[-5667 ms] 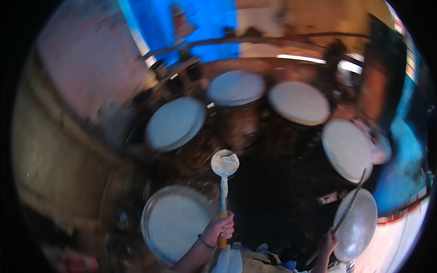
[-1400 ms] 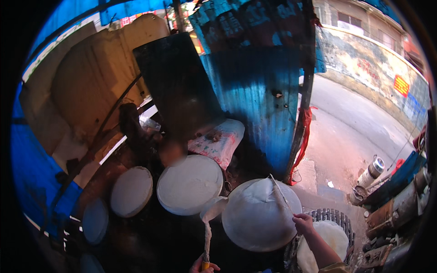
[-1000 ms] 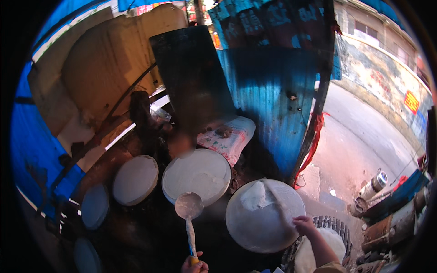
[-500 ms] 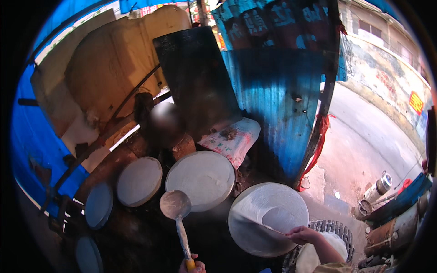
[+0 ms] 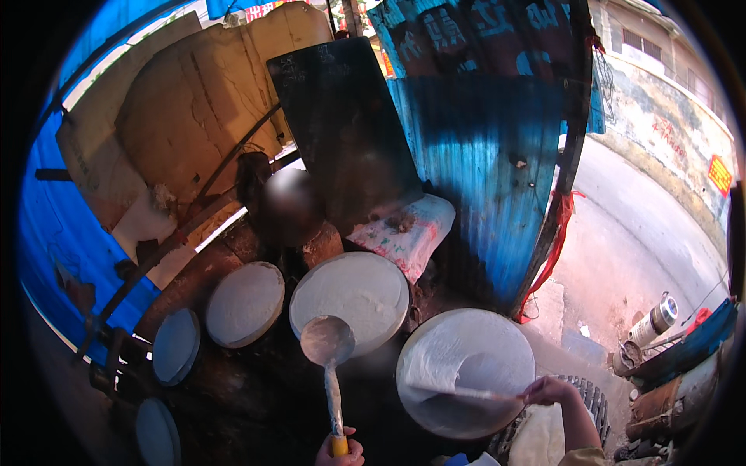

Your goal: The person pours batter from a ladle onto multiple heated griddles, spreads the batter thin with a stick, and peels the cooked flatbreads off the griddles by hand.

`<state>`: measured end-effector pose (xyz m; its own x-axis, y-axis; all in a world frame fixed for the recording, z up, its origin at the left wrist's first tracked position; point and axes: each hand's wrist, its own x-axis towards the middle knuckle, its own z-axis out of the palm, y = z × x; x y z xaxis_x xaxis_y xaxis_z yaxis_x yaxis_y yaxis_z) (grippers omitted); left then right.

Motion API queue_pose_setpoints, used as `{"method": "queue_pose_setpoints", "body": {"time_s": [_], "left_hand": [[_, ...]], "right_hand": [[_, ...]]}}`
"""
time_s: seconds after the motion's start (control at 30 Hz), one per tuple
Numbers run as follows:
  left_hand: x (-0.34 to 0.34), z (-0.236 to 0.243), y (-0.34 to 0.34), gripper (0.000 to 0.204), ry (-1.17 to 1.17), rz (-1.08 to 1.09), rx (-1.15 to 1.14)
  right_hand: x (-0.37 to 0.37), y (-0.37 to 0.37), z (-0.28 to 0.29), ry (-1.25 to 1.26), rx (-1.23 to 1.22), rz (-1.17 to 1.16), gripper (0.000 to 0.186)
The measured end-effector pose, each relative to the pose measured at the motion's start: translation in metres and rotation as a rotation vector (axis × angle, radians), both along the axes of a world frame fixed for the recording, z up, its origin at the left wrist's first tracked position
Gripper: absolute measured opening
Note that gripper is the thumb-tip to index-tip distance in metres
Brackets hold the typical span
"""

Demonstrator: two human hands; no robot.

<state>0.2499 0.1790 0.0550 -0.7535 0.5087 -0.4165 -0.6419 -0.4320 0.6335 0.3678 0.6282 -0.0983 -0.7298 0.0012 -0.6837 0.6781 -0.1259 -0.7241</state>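
Observation:
My left hand is closed around the yellow-ended handle of a large ladle. The ladle's round bowl overlaps the near edge of the middle griddle in the view. In my right hand I grip the end of a long, thin, pale spreader, pinched between the fingers. It lies almost level across the right-hand round griddle. White batter coats the griddle's left and upper part, while a smooth grey patch shows near its centre.
Smaller round griddles stand to the left. A slatted basket with pale folded sheets is under my right forearm. Behind are a stained cloth sack, a dark board and blue corrugated metal. Metal cylinders sit far right.
The ladle has shifted right, towards the middle griddle. My right hand has moved right, and the spreader has swung to a flatter angle. The batter's bare patch looks different. The view has shifted slightly.

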Motion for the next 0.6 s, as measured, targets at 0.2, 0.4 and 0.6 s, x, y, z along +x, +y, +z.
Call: {"method": "queue_pose_setpoints", "body": {"time_s": [0.2, 0.4, 0.6], "left_hand": [[-0.011, -0.012, 0.021, 0.044, -0.116, -0.031, 0.134], [-0.002, -0.022, -0.01, 0.046, -0.096, -0.092, 0.03], [-0.007, -0.033, 0.023, 0.046, -0.091, -0.141, 0.034]], "right_hand": [[-0.031, -0.027, -0.004, -0.037, 0.042, 0.004, 0.019], [0.02, 0.032, 0.011, -0.04, 0.084, 0.031, 0.018], [-0.044, -0.014, 0.003, 0.0, 0.016, -0.042, 0.02]]}}
